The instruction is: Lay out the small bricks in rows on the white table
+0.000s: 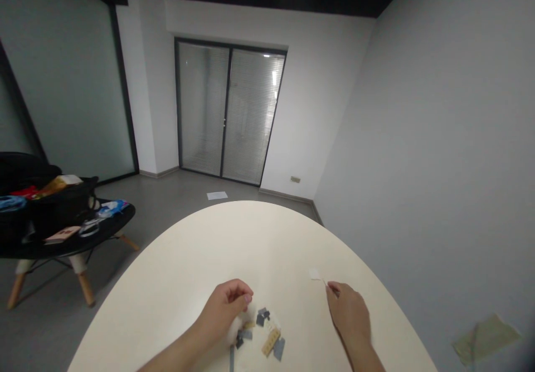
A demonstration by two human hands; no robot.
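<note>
My left hand (228, 308) hovers over the table beside a small pile of building bricks, its fingers curled and the thumb brought against them. Whatever it may pinch is hidden or too small to make out. Close to it lie a tan studded brick (271, 342), a flat grey piece (279, 349) and several dark grey pieces (262, 317). To the right, my right hand (350, 315) is closed, with thumb and forefinger pinching a small thin white piece (325, 282). Just past those fingertips, a pale flat piece (314, 274) shows against the tabletop.
The round cream table (246, 227) curves away in front of me. At the left stands a black chair (104, 233) loaded with a black bag (62, 207) and other items. A white sheet (217, 195) lies on the floor beyond the table. A wall (451, 166) rises on the right.
</note>
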